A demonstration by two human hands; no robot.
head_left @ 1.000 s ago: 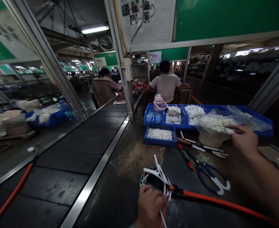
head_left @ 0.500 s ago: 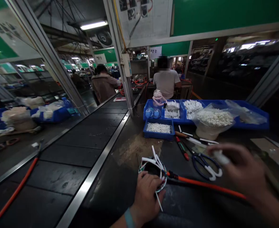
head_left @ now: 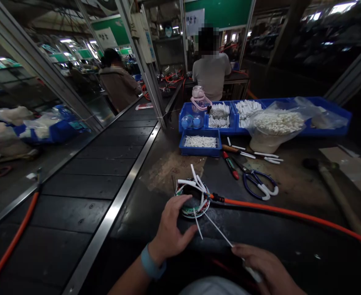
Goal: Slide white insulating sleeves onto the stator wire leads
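Observation:
A round wire-wound ring (head_left: 185,211), like a motor stator, lies on the dark bench, with white sleeves (head_left: 200,184) sticking out of its top. An orange cable (head_left: 278,208) runs from its right side. My left hand (head_left: 171,227) is open at the ring's near-left edge, thumb and fingers apart, the fingertips over the rim. A short white strand (head_left: 198,224) hangs from the ring beside the thumb. Lower right, my right hand (head_left: 258,260) is closed in a pinch on a white cord (head_left: 219,229) stretched taut from the ring. Something whitish shows at its fingers.
Blue-handled scissors (head_left: 257,184) and red-green pliers (head_left: 230,164) lie right of the ring. Behind are a small blue tray (head_left: 200,152) of white pieces, larger blue bins (head_left: 234,123) and a bag (head_left: 275,127) of white pieces. A conveyor (head_left: 100,180) runs left; two people sit beyond.
My right hand has come from beside the scissors to the near side and now pulls a white cord. My left hand has loosened from the ring. The view has tilted down.

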